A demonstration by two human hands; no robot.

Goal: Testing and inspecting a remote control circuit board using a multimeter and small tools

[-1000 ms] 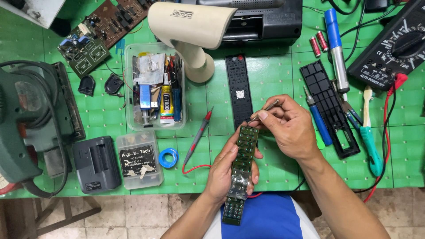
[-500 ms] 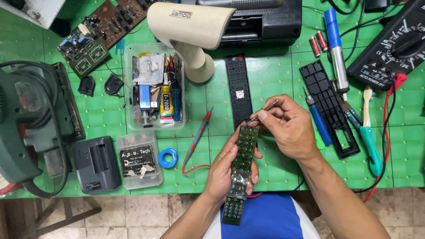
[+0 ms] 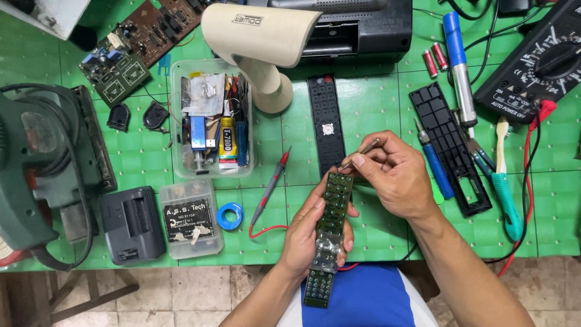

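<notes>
Nothing has visibly moved since 1 second ago: both hands and the board sit as they did. The left hand [image 3: 315, 233] is wrapped around a long green circuit board [image 3: 330, 233], holding it upright over the front edge of the green mat [image 3: 375, 97], with a patch of clear tape across its lower part. The right hand [image 3: 396, 178] pinches a thin metal tool [image 3: 361, 153], its tip at the board's top end. To do this well, I judge the left grip should stay firm while the right works in small, light strokes. A black remote shell [image 3: 327, 118] lies just behind the board, and a red probe [image 3: 272, 181] lies to its left.
</notes>
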